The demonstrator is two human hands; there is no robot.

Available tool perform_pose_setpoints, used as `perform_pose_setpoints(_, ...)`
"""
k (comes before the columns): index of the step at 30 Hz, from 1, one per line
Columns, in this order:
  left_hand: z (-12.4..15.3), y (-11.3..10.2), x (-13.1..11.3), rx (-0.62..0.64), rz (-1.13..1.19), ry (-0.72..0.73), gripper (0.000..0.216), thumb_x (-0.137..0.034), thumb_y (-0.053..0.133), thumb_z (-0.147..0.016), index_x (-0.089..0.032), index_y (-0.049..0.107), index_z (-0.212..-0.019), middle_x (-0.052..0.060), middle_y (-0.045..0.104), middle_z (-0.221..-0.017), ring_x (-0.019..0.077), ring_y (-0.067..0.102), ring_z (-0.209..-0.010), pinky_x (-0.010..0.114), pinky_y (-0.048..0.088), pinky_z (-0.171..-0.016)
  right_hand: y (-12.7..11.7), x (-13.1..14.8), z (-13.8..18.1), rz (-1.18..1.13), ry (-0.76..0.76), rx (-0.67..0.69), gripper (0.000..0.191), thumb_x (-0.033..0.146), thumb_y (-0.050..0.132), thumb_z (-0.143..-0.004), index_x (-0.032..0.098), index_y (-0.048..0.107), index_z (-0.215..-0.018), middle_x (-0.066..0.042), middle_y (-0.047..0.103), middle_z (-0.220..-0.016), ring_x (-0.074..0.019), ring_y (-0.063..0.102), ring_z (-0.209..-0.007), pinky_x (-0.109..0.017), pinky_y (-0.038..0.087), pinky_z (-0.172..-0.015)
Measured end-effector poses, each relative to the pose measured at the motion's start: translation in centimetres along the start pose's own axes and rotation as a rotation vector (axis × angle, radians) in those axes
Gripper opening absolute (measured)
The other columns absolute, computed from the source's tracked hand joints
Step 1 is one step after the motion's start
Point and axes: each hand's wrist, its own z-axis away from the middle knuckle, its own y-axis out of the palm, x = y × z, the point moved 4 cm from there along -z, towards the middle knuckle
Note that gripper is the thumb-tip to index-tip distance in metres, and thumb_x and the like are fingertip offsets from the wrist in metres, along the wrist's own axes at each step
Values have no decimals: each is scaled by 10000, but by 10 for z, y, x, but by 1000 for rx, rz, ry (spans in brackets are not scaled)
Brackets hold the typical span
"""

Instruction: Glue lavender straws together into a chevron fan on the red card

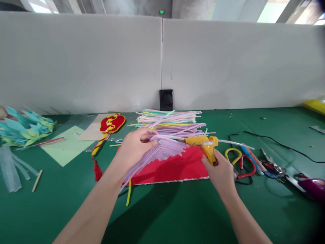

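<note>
"How does the lilac piece (pixel 169 149) look?"
"Ridged strips in a chevron, its edge jagged, over the red board (pixel 175 169)."
"Around that board?"
"Loose coloured strips (pixel 167 119) behind, scissors (pixel 246 175) to its right, a tasselled fan (pixel 113 124) to its left."
"In the way?"
"The left hand (pixel 138 146), covering part of the piece while pinching it. The right hand (pixel 221 171) is closed round a glue gun (pixel 198 141) above the board."
</note>
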Motion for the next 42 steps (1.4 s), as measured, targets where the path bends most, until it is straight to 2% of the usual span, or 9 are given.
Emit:
perform_pose_setpoints(10, 0, -4, 5, -33, 16, 32, 195, -286, 634, -748, -230, 637, -935, 13, 724, -863, 186, 668, -790, 289, 490, -705, 0, -2, 0, -15, 36, 1, 178, 369, 510, -719, 209, 462, -657, 33, 419, -552, -110, 339, -488, -241, 315, -467)
perform_pose_setpoints(21, 0, -7, 5, -59, 6, 15, 207, -287, 651, -740, -236, 644, -940, 17, 730, -861, 197, 673, -809, 286, 503, -696, -1, -1, -1, -20, 24, -9, 189, 356, 518, -716, 220, 427, -622, 51, 369, -517, -104, 319, -466, -230, 293, -435)
perform_pose_setpoints(32, 2, -12, 2, -63, 18, 3, 211, -276, 657, -739, -240, 648, -947, 9, 729, -849, 182, 670, -808, 274, 493, -713, 3, -13, -2, 15, 83, -10, 206, 389, 516, -710, 185, 525, -734, 15, 453, -576, -129, 389, -508, -252, 332, -488)
perform_pose_setpoints(42, 2, -15, 3, -63, 15, 0, 254, -285, 641, -739, -209, 640, -981, 32, 724, -867, 197, 664, -805, 300, 484, -704, 0, -16, -4, 20, 79, -16, 211, 398, 519, -728, 188, 515, -713, 22, 441, -584, -116, 369, -506, -242, 336, -491)
